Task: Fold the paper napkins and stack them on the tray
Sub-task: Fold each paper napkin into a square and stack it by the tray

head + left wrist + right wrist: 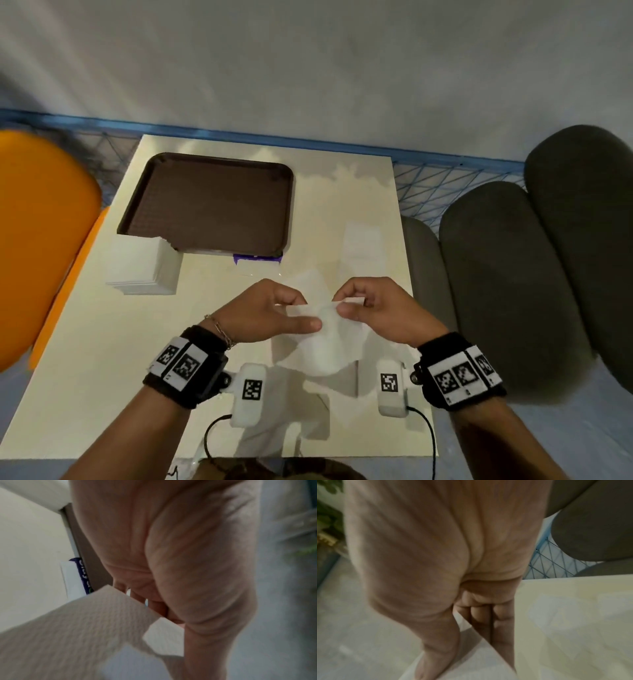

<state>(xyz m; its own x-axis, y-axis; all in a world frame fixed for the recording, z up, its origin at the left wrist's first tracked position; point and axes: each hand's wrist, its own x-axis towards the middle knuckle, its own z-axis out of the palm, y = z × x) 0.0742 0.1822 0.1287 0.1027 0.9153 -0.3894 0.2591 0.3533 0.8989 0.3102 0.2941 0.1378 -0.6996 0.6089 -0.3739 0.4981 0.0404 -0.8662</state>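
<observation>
White napkin (320, 337) held above the near tabletop (102, 377), left hand (263, 313) and right hand (380, 311) each pinching its top edge. Brown tray (209, 202) far left looks bare, so stacking hasn't started; unfolded pile (142, 265) waits beside it. Left wrist: soft, embossed, quilted paper. Right wrist: fingers curled, a straight thin edge.
</observation>
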